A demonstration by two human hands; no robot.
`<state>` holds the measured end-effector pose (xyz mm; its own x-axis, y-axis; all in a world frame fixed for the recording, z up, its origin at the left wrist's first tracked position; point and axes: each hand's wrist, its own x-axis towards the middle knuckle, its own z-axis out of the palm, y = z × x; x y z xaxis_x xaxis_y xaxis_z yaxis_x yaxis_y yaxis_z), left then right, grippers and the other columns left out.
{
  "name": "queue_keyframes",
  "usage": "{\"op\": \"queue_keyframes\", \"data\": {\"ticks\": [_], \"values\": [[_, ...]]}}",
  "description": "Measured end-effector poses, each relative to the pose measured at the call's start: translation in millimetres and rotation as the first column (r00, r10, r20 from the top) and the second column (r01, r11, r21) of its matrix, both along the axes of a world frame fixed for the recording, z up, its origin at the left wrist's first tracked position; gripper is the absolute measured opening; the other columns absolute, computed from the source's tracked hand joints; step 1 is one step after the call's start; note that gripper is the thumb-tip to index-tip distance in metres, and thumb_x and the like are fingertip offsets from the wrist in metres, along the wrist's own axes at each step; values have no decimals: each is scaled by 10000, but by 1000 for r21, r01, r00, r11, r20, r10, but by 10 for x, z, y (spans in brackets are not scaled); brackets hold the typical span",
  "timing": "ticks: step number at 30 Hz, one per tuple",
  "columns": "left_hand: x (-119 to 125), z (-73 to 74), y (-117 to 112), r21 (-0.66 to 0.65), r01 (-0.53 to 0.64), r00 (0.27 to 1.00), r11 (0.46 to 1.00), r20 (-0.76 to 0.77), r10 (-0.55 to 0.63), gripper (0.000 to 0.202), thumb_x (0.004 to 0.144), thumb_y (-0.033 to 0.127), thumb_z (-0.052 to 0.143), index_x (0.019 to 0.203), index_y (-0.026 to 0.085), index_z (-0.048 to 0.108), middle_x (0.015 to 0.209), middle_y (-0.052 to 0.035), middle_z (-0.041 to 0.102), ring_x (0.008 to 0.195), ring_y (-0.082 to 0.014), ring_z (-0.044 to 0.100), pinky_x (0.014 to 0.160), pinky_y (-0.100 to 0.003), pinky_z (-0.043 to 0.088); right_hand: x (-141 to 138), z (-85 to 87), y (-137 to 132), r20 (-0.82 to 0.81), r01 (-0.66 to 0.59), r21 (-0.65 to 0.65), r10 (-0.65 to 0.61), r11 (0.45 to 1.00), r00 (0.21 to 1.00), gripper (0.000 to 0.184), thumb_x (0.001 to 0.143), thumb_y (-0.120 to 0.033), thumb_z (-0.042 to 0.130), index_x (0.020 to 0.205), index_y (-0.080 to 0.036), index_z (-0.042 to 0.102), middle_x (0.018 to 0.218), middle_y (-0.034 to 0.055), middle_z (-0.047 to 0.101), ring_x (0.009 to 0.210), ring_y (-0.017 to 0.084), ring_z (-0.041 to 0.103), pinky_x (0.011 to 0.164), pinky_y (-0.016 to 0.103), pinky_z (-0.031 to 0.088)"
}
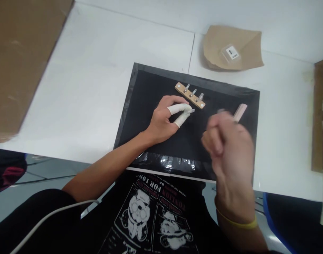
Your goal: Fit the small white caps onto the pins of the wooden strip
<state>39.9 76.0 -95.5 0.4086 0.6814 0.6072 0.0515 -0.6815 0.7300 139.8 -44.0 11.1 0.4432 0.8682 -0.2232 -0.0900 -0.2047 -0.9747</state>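
My left hand point(165, 118) is over the black mat point(148, 91), with white finger cots on its thumb and forefinger. Pinched between them is a small clear piece point(191, 111), its kind too small to make out. Just beyond those fingers lies a wooden strip point(190, 95) carrying several small metal fittings with clear pieces in them. Over the mat's right side, my right hand point(230, 144) is blurred, its fingers curled closed. A small greyish tip shows at its fingers; what it belongs to is hidden. Behind this hand, a pale pink bar point(240, 113) sticks out, partly covered.
At the back right, a brown paper bag point(235, 38) lies with a small clear case with a white label point(232, 53) on it. A large brown cardboard piece point(26, 60) covers the left of the white table point(92, 70). Another cardboard edge point(318, 130) stands far right.
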Motion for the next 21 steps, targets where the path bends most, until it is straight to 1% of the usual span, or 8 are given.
{"op": "queue_keyframes", "data": {"ticks": [1,5,9,13,17,18,20,21], "values": [[2,-8,2,0,5,1000,1000,-1,-5,114,964,199,726,1072,209,764,1108,-66,770,1062,-178,708,957,-371,591,-7,-4,4,10,103,63,-104,993,995,408,1062,-524,499,756,-257,543,478,-111,250,413,100,150,404,259,165],[9,-29,6,11,11,1000,1000,9,-12,144,957,182,724,1091,222,759,1123,-65,766,1073,-190,699,967,-391,585,-57,-17,-13,-100,-384,-81,376,920,921,312,987,-430,674,752,-237,605,512,-74,494,428,89,403,429,247,286],[9,-22,-2,13,31,1000,999,3,-31,126,957,180,727,1075,209,759,1119,-72,763,1056,-184,692,964,-383,586,-84,3,-37,-187,147,70,-131,987,974,421,1023,-533,570,727,-251,468,454,-118,269,405,79,173,408,242,183],[0,-5,-8,7,36,999,999,-20,-36,147,948,155,730,1083,208,757,1132,-70,763,1057,-180,690,971,-376,587,-68,46,-63,-312,-320,-94,277,943,909,389,926,-436,750,700,-241,500,491,-95,438,403,74,350,408,227,285],[-4,1,-10,-1,47,998,999,-34,-47,125,959,181,725,1075,215,755,1133,-69,765,1056,-182,695,966,-379,592,-65,46,-39,-255,51,23,-44,998,966,433,1001,-482,615,678,-236,467,437,-116,308,380,64,238,394,218,219],[-4,0,-10,-7,47,998,999,-33,-48,125,961,183,722,1077,216,755,1137,-70,764,1057,-183,698,965,-381,594,-74,39,-33,-292,-153,-32,137,988,947,465,997,-509,621,661,-236,451,447,-103,371,382,67,309,386,220,240],[-3,-5,-10,-19,46,999,999,-24,-47,132,965,183,716,1085,218,755,1146,-72,761,1068,-185,702,966,-386,599,-90,27,-26,-371,-503,-131,428,854,824,489,988,-546,640,658,-236,455,485,-76,473,412,80,408,394,226,293],[-2,-8,-10,-25,47,999,999,-18,-47,133,968,186,712,1090,219,755,1150,-73,759,1075,-186,703,969,-389,600,-94,23,-25,-362,-500,-148,424,853,830,500,990,-554,635,649,-235,457,473,-76,452,409,78,383,400,229,292]]}}
